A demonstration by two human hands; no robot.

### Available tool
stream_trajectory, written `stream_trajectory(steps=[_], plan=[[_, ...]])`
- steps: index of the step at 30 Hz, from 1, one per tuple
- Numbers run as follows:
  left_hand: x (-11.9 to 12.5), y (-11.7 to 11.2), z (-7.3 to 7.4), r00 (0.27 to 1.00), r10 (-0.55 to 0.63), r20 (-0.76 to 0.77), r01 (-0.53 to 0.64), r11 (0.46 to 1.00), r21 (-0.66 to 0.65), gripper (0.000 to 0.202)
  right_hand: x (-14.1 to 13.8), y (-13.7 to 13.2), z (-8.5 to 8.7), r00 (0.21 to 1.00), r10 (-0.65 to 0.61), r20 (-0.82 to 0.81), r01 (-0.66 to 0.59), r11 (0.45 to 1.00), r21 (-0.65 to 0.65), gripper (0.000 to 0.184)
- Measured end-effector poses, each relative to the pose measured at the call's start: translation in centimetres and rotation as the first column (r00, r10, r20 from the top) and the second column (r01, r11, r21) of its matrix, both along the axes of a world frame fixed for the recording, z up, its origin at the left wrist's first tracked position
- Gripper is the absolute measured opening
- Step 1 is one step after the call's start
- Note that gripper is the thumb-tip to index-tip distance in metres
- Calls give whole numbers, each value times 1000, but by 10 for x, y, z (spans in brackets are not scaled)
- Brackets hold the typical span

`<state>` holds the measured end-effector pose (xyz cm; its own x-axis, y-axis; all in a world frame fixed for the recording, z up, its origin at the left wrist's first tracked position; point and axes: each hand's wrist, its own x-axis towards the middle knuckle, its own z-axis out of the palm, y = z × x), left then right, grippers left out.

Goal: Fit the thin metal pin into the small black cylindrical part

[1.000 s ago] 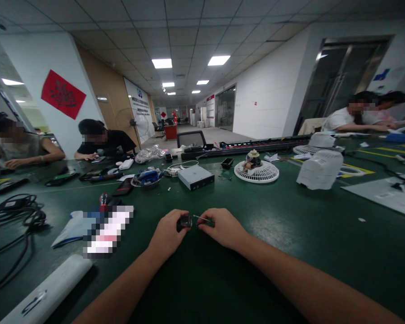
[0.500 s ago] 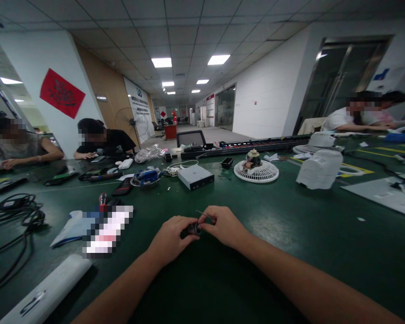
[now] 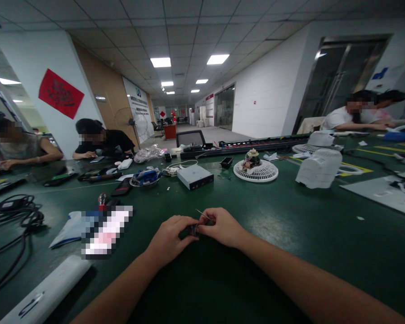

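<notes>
My left hand (image 3: 170,238) and my right hand (image 3: 221,227) meet low over the green workbench mat (image 3: 290,238). My left fingers grip a small dark round part (image 3: 189,231), mostly hidden by both hands. My right fingers pinch a thin metal pin (image 3: 202,214) whose tip sticks up and left, with its other end lost among the fingers. The pin's end meets the dark part or lies very close; I cannot tell which.
A pixelated packet (image 3: 106,231) and a white tube (image 3: 47,292) lie to my left, near a black cable bundle (image 3: 15,216). Ahead stand a grey drive box (image 3: 195,177), a white fan grille (image 3: 255,171) and a white fan housing (image 3: 319,168). Co-workers sit along the bench.
My hands have closed together since a second ago. The dark part, earlier visible at left, is now mostly covered, and the pin has swung more upright against it.
</notes>
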<state>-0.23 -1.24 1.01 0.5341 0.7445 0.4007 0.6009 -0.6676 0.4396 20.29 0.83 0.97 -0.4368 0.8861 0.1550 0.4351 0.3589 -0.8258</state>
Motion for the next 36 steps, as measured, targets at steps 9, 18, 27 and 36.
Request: stream_trajectory(steps=[9, 18, 27, 36], plan=[[2, 7, -1, 946, 295, 131, -291, 955, -51, 23, 6, -1, 12, 975, -174, 137, 131, 953, 274, 11], [-3, 8, -3, 971, 213, 108, -208, 977, -56, 27, 6, -5, 17, 922, -166, 351, 6, 910, 414, 16], [-2, 6, -3, 982, 172, 78, -172, 985, -12, 25, 4, -8, 18, 941, -116, 317, -14, 925, 381, 16], [0, 5, -2, 981, 189, 35, -190, 982, 15, 23, 5, -5, 12, 927, -57, 371, -68, 947, 314, 16]])
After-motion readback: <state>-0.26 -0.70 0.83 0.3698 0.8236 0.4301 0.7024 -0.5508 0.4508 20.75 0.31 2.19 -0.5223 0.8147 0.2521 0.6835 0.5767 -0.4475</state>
